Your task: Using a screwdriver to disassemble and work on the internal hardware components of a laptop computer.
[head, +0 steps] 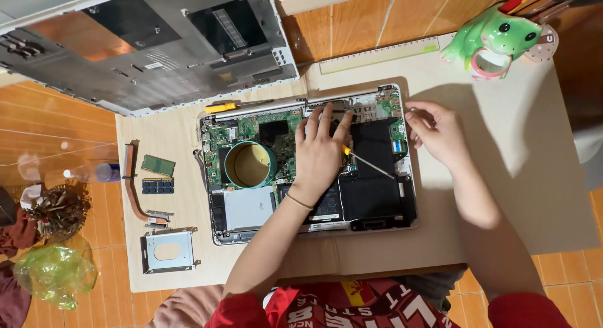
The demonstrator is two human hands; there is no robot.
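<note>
Two hands work over an opened laptop point(377, 208) at the middle of the table point(490, 196): the left hand point(319, 153) grasps a yellow-handled screwdriver point(367, 162), the right hand point(434, 132), loosely curled, touches the laptop's far right corner.

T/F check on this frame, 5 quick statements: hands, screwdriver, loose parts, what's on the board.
1. The left hand lies flat on the opened laptop. True.
2. The right hand holds the yellow-handled screwdriver. False: the screwdriver sits under the left hand, its shaft pointing toward the laptop's right edge; the right hand is at the laptop's upper right corner.
3. A teal ring sits on the circuit board. True.
4. The two memory modules are seated in the laptop. False: they lie on the table to its left.
5. The metal drive bracket lies on the table at lower left. True.
</note>
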